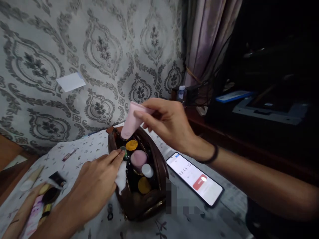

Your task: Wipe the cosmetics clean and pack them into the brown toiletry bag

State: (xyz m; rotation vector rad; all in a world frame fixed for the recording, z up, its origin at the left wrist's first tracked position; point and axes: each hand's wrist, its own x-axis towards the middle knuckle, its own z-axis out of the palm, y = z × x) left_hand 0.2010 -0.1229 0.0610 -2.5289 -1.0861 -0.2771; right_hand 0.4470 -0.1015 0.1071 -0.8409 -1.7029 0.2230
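My right hand (171, 122) pinches a pale pink squeeze tube (132, 121) by its flat end. The tube tilts, with its other end down at the far opening of a brown zip bag (161, 169). My left hand (99, 182) is closed at the bag's near left rim, with a crumpled white tissue (121, 176) under its fingers. Its fingertips touch or cover a small greenish item (124, 152) in the bag. Inside the open bag stand a pink round lid (138, 159), a white cap (147, 170) and two gold lids, one being a yellow-gold lid (131, 145).
Right of the bag lies a phone (195, 179) showing a running timer. Several cosmetics, among them a black tube (57, 178), lie on the patterned white cloth (82, 149) at left. A small bottle (181, 94) stands behind, beside a dark screen (269, 59).
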